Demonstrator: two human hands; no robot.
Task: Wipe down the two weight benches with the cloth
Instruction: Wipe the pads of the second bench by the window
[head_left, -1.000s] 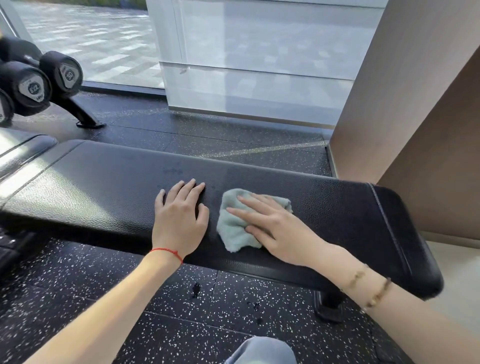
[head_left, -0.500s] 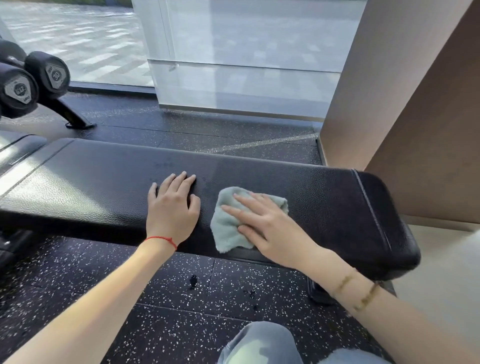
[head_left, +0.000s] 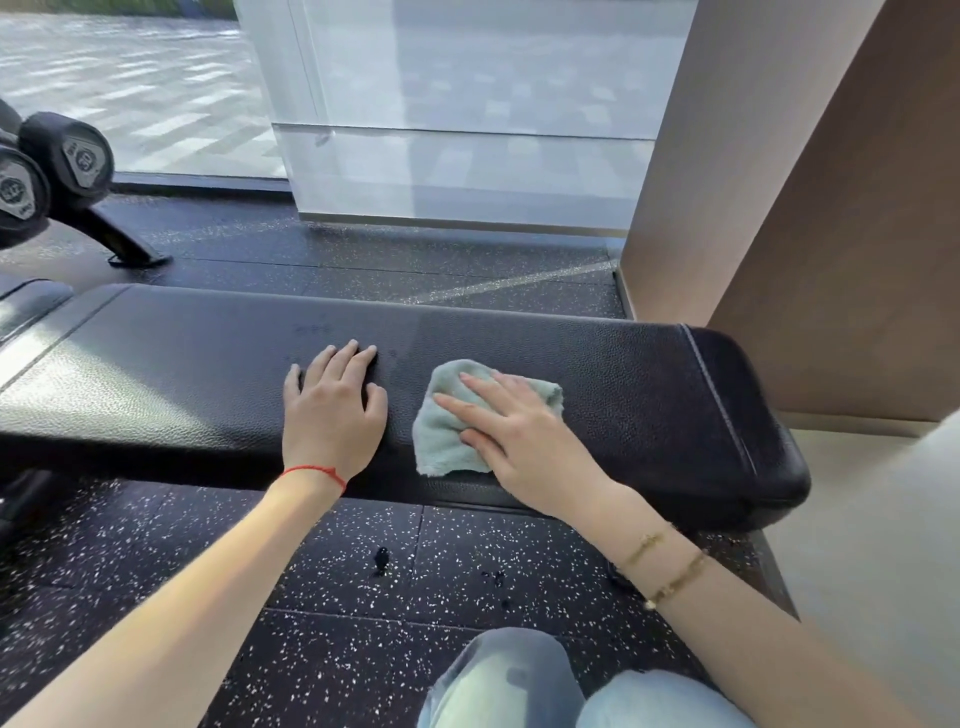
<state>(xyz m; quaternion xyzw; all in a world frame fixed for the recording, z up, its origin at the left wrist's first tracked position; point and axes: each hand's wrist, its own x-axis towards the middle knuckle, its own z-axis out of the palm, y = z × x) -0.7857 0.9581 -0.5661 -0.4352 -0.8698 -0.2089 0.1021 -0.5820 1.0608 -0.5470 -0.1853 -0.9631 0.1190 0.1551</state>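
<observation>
Dumbbells (head_left: 57, 171) beyond bench (head_left: 623, 374), far left

Bench (head_left: 156, 374) left end & dumbbells (head_left: 67, 156) cut off by frame edge.

Gym, padded bench (head_left: 519, 338), racked dumbbells (head_left: 67, 156)

The right hand (head_left: 524, 441) and the cloth (head_left: 457, 415) under it now sit slightly further from the left hand (head_left: 332, 415), nearer the worktop (head_left: 649, 384) right end; more of the person's knees (head_left: 519, 680) shows at the bottom edge
</observation>
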